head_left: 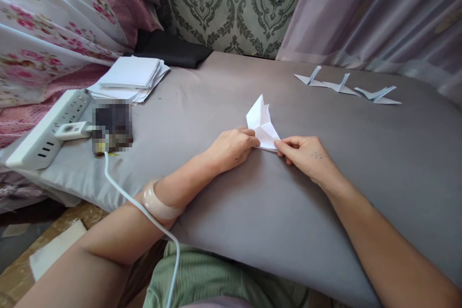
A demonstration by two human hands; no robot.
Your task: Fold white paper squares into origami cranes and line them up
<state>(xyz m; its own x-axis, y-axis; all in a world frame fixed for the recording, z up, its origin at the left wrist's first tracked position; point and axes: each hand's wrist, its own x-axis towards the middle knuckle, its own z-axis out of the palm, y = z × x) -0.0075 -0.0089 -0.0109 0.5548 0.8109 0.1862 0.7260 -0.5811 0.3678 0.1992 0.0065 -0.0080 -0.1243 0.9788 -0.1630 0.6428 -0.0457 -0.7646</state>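
Note:
A partly folded sheet of white paper (266, 134) stands at the middle of the grey cloth, its upper part rising to a point and its lower part spread wide with creases. My left hand (234, 147) pinches its lower left corner, fingers closed. At the lower right corner, my right hand (301, 151) grips the paper between thumb and fingers. Several folded white paper figures with upright narrow flaps lie in a row at the far right, among them one paper figure (377, 95) at the row's right end.
A stack of white paper (130, 74) lies at the back left beside a black folded item (173, 48). Nearer is a white power strip (48, 130) with a plug. A white cable (140, 208) crosses my left forearm. Curtains hang at both sides.

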